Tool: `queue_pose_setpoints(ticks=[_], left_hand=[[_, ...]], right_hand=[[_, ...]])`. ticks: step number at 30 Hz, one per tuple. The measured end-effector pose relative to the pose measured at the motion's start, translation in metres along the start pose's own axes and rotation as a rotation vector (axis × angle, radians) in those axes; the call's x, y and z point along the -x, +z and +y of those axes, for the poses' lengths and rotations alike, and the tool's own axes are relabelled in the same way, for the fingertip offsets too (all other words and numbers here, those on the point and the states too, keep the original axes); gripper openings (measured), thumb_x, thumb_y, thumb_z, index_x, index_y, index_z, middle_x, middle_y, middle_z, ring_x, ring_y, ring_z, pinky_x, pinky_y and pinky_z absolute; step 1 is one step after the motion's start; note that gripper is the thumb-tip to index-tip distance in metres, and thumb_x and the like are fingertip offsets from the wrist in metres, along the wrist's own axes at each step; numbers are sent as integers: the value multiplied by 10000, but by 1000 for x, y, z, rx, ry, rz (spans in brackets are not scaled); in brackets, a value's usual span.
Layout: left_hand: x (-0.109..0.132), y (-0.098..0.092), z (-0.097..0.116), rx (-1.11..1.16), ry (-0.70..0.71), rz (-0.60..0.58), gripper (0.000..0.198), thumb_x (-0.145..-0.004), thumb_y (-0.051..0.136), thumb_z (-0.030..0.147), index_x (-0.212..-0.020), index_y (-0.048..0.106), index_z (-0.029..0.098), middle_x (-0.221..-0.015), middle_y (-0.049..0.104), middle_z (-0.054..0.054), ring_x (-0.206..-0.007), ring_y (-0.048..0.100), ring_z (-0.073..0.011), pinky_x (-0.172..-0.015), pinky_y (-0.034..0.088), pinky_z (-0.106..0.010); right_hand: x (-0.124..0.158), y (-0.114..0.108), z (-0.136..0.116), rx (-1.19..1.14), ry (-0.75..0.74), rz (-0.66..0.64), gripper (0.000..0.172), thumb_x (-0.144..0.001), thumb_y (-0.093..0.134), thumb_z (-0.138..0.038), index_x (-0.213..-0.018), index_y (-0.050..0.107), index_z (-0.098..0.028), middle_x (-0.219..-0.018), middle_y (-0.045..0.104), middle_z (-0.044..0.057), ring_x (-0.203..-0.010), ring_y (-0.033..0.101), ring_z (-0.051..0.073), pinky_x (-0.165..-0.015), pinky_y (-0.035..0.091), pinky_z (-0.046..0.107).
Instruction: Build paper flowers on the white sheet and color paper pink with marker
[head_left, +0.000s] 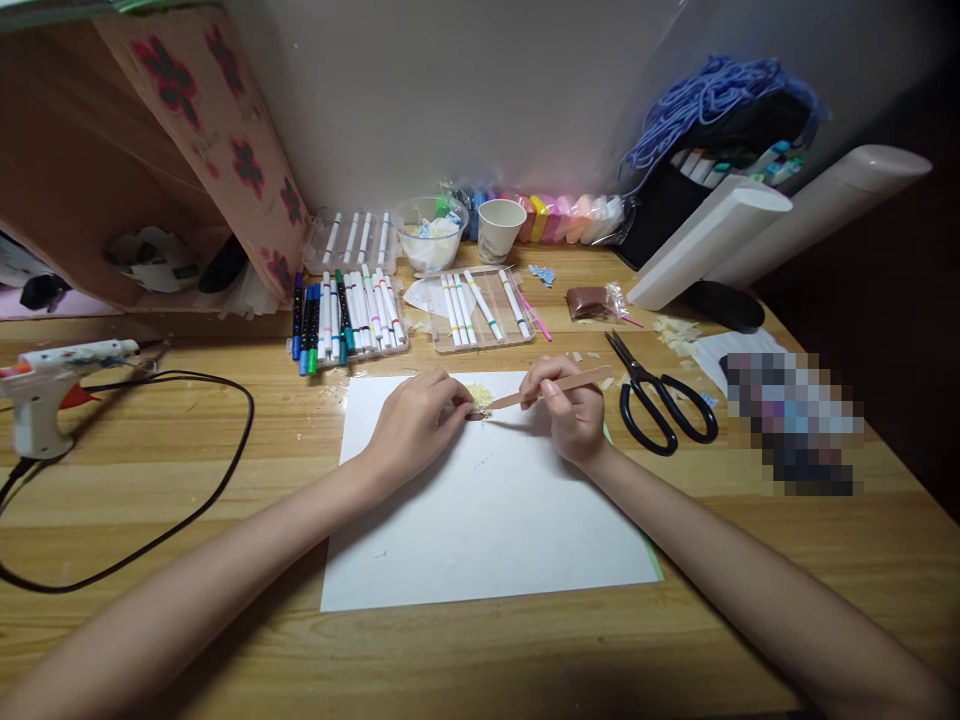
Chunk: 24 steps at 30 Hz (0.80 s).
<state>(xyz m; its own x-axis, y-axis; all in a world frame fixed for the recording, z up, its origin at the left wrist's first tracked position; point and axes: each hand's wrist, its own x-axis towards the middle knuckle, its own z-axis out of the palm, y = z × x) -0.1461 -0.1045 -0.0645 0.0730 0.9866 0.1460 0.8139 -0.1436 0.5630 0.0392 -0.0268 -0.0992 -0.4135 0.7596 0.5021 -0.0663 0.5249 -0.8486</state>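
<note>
Pale-yellow, rough-textured round piece [481,396] apparently being shaped. Right hand [576,415] grip closed on flat tan stick [581,380]; left hand [421,415] beside piece, grip unclear. Next needs light tip pressure.

White cup [496,230] beside clear bowl [430,248]

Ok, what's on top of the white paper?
A yellow cluster, a brown piece and faint marks. The left hand and right hand cover parts of the paper; what's beneath them can't be seen.
</note>
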Motion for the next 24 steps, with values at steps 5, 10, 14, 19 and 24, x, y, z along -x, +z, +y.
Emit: queue_pose_setpoints(ticks=[5, 10, 14, 19, 24], left_hand=[[-1, -2, 1, -10, -21, -25, 74, -838, 564, 155, -824, 635, 170, -782, 612, -22, -670, 529, -144, -597, 368, -258], [-1, -2, 1, -23, -27, -21, 78, -842, 553, 161, -829, 628, 174, -793, 620, -24, -670, 538, -145, -596, 369, -259], [-2, -4, 3, -9, -29, -24, 58, -838, 557, 161, -823, 611, 176, -789, 631, -20, -684, 550, -151, -609, 374, -260], [0, -7, -1, -11, -45, -14, 67, -855, 530, 171, -848, 595, 181, -809, 639, -19, -693, 547, -153, -603, 363, -258], [4, -7, -12, 21, -51, 22, 94, -880, 511, 222, -839, 590, 192, -789, 635, -9, -684, 542, -146, -598, 358, -258]], right_hand=[[-2, 2, -3, 85, -32, -103, 237, -930, 417, -276, -745, 551, -214, -686, 555, 9, -639, 541, 158, -631, 426, 315], [-2, 3, -5, 165, -53, -140, 222, -924, 415, -276, -763, 558, -225, -681, 572, 16, -668, 540, 177, -666, 426, 336], [-3, 4, -6, 188, -59, -143, 228, -923, 407, -258, -750, 552, -227, -673, 575, 16, -665, 538, 180, -668, 425, 340], [-2, 4, -6, 175, -57, -129, 225, -926, 411, -247, -755, 556, -226, -683, 572, 13, -668, 541, 175, -667, 425, 333], [-1, 4, -4, 180, -77, -124, 229, -929, 401, -269, -761, 551, -227, -682, 572, 17, -668, 540, 180, -671, 424, 343]])
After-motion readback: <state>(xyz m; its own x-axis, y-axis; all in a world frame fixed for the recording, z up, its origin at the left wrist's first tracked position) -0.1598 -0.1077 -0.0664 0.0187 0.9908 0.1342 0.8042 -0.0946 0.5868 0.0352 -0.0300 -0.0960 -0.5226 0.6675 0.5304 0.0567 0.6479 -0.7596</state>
